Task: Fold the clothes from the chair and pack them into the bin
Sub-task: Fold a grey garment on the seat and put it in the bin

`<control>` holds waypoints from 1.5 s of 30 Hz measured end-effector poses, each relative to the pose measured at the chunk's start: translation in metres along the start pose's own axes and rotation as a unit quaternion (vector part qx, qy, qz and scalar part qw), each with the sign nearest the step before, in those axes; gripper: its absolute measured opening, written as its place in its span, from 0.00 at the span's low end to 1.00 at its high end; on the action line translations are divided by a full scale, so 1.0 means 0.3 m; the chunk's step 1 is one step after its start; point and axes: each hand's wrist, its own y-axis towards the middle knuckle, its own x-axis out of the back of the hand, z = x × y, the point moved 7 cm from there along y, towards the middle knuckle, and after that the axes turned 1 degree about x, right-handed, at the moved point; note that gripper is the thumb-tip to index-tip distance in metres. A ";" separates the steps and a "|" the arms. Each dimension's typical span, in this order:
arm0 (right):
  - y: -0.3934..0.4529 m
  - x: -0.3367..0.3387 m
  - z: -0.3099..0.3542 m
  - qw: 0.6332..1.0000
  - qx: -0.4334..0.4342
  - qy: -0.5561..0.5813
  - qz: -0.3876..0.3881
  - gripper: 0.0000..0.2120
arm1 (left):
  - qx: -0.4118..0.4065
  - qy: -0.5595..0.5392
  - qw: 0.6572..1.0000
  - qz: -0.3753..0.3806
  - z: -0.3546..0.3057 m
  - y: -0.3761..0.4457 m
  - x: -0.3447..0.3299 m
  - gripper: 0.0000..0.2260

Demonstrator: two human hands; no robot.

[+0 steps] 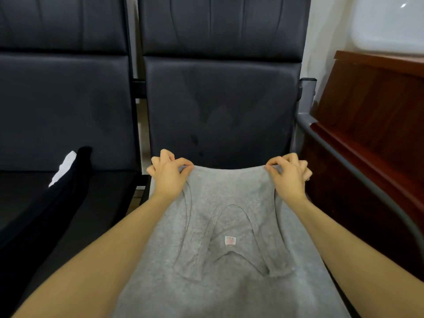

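Folding the grey tank top [229,226] on the chair [220,111].
Our left hand [168,176] and right hand [288,176] pinch its twelve-o'clock corners; next we'd judge: fold toward six o'clock.

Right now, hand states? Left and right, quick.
Left hand: closed, fingers pinching the far left corner of the grey tank top.
Right hand: closed, fingers pinching the far right corner of the same top.

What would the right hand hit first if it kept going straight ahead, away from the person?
Probably the dark seat back of the chair. The right hand, pinching the grey top, points toward it with nothing visible between; depth is unclear.
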 end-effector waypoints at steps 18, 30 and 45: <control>-0.453 0.347 0.069 0.990 0.012 0.133 -0.045 0.03 | 0.014 -0.031 0.999 -0.031 -0.075 -0.395 0.379 0.03; -0.859 0.467 0.014 0.991 0.021 0.131 0.034 0.06 | -0.008 -0.002 1.000 -0.003 -0.008 -0.803 0.489 0.15; -1.029 0.258 -0.068 0.964 0.037 -0.102 0.245 0.22 | -0.061 0.166 0.969 0.173 0.033 -1.025 0.320 0.30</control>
